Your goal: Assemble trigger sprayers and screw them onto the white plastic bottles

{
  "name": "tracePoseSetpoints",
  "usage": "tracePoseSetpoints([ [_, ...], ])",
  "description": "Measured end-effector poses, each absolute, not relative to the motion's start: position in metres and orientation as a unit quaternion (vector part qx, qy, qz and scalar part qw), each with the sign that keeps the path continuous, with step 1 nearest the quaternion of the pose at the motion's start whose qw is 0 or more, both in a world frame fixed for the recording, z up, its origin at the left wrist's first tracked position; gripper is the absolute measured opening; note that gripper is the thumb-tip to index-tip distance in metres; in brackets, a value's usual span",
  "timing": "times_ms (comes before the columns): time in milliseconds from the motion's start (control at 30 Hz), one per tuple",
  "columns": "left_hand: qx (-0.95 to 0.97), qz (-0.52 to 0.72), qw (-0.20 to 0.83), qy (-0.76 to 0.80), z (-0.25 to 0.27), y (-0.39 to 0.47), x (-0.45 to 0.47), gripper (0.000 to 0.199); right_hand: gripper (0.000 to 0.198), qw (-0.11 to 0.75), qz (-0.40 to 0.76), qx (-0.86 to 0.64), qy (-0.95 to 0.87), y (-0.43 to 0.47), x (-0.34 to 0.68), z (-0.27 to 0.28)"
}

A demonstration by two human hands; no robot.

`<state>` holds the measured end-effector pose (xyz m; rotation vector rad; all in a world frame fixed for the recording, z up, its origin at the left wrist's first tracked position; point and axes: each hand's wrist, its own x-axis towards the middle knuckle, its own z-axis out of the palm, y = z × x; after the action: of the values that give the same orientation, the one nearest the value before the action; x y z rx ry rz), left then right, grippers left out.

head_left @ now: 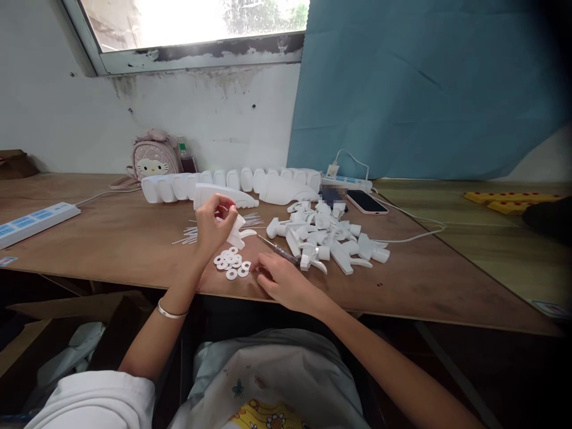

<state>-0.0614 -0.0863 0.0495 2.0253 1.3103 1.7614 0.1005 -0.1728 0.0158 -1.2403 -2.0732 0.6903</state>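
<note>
Spray head [235,237] at mid-frame, gripped in left hand [214,223]; right hand [282,279] half-curled beside loose washers [236,260], hold unclear. Piled spray heads [342,255], right of centre, apparently await handling; finished count can't be told.

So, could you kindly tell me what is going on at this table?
A person sits handling white spray parts. The left hand appears to hold a spray head, while the right hand is low at the edge of the washers; whether it grips one is unclear. More spray heads lie heaped to the right, with a thin tool beside them. Thin tubes lie behind the washers, and white bottles lie further back.
</note>
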Motion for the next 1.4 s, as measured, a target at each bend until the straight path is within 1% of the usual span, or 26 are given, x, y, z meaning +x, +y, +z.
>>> tracePoseSetpoints([
  [67,0.671,0.591,0.086,0.440,0.049,-0.088,-0.060,0.006,0.021,0.365,0.281,-0.453,-0.763,-0.172,0.099,0.015],
  [167,0.675,0.594,0.117,0.421,0.046,-0.093,-0.054,0.007,0.026,0.465,0.315,-0.468,-0.682,-0.171,0.099,0.016],
  [233,0.684,0.595,0.145,0.396,0.043,-0.099,-0.047,0.008,0.038,0.503,0.338,-0.468,-0.644,-0.171,0.100,0.018],
  [300,0.697,0.594,0.164,0.367,0.040,-0.106,-0.038,0.008,0.047,0.513,0.353,-0.459,-0.634,-0.170,0.103,0.021],
  [333,0.704,0.592,0.170,0.354,0.039,-0.110,-0.035,0.008,0.045,0.511,0.352,-0.457,-0.637,-0.170,0.104,0.022],
  [367,0.709,0.589,0.176,0.345,0.039,-0.112,-0.032,0.009,0.039,0.509,0.347,-0.456,-0.643,-0.169,0.105,0.024],
  [433,0.717,0.579,0.192,0.338,0.038,-0.115,-0.028,0.012,0.024,0.507,0.324,-0.457,-0.655,-0.168,0.107,0.027],
  [467,0.719,0.572,0.202,0.339,0.038,-0.115,-0.028,0.014,0.017,0.504,0.311,-0.461,-0.661,-0.168,0.109,0.030],
  [533,0.722,0.557,0.227,0.343,0.039,-0.112,-0.031,0.018,0.012,0.495,0.290,-0.480,-0.664,-0.166,0.115,0.035],
  [600,0.725,0.540,0.245,0.351,0.041,-0.108,-0.035,0.021,0.012,0.484,0.258,-0.506,-0.666,-0.164,0.124,0.041],
  [667,0.741,0.506,0.250,0.364,0.044,-0.104,-0.040,0.022,0.014,0.476,0.195,-0.532,-0.673,-0.160,0.137,0.045],
  [733,0.782,0.440,0.238,0.371,0.046,-0.101,-0.045,0.020,0.015,0.454,0.095,-0.571,-0.677,-0.154,0.153,0.048],
  [800,0.835,0.354,0.215,0.362,0.048,-0.101,-0.050,0.018,0.016,0.408,-0.002,-0.622,-0.668,-0.147,0.170,0.049],
  [867,0.883,0.266,0.189,0.337,0.050,-0.101,-0.055,0.019,0.018,0.354,-0.054,-0.666,-0.654,-0.140,0.185,0.048],
  [967,0.919,0.155,0.166,0.321,0.053,-0.103,-0.064,0.026,0.019,0.286,-0.064,-0.708,-0.643,-0.131,0.201,0.044],
  [1033,0.921,0.096,0.171,0.336,0.057,-0.105,-0.070,0.034,0.019,0.263,-0.062,-0.716,-0.643,-0.128,0.205,0.041],
  [1133,0.908,0.023,0.179,0.379,0.064,-0.107,-0.079,0.047,0.019,0.248,-0.062,-0.715,-0.651,-0.126,0.204,0.038],
  [1233,0.890,-0.026,0.170,0.421,0.066,-0.107,-0.087,0.059,0.020,0.241,-0.062,-0.711,-0.657,-0.127,0.200,0.038],
  [1300,0.880,-0.047,0.160,0.445,0.063,-0.106,-0.090,0.062,0.019,0.245,-0.061,-0.706,-0.662,-0.128,0.198,0.040],
  [1400,0.870,-0.071,0.145,0.465,0.059,-0.103,-0.090,0.059,0.020,0.246,-0.074,-0.700,-0.666,-0.129,0.198,0.042],
])
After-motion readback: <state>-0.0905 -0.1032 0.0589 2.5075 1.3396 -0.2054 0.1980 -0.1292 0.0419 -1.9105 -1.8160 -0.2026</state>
